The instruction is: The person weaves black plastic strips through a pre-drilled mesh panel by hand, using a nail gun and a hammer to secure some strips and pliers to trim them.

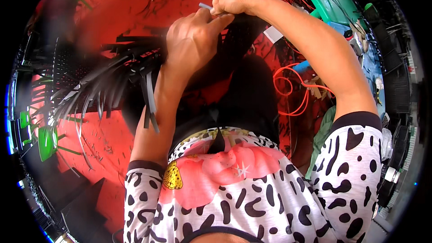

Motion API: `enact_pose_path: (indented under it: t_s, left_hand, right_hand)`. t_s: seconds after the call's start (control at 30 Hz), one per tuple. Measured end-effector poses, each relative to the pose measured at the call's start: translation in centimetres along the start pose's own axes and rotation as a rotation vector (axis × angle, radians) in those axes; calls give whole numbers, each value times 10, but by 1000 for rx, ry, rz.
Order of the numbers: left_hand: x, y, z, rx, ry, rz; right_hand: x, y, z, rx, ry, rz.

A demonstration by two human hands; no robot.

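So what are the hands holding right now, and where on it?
The left hand grips a bundle of black strips at its gathered end. The right hand pinches a thin grey strip near its end, just above the left hand.

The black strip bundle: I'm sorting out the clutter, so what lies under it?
Under the black strip bundle shows red floor with scattered scraps. The left hand covers its gathered end.

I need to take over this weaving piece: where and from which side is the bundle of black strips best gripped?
Probably grip the bundle of black strips at its gathered end, where the left hand already clutches it, coming from above. The strips fan out loose toward the person's left, so only the bunched end gives one firm hold. The right hand pinches a thin grey piece.
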State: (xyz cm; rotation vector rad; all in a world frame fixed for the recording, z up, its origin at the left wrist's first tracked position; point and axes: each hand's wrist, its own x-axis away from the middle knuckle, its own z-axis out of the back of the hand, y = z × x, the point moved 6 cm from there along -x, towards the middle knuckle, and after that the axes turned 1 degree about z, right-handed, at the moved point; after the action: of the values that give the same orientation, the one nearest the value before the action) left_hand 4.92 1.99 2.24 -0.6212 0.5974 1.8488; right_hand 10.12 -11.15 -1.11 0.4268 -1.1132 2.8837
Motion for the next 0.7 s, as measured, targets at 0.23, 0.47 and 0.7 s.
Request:
enact_pose_path:
  t_s: [0.23, 0.47, 0.7]
  left_hand:
    - [1, -2, -1, -35, 58, -23]
    - [-1, 0, -3, -49, 58, -47]
    - [-3, 0, -5, -38, 24, -36]
  right_hand:
    - [-30, 26, -4, 1, 131, 57]
    - [-24, 10, 6, 330, 185, 135]
    - [-26, 2, 7, 197, 178, 396]
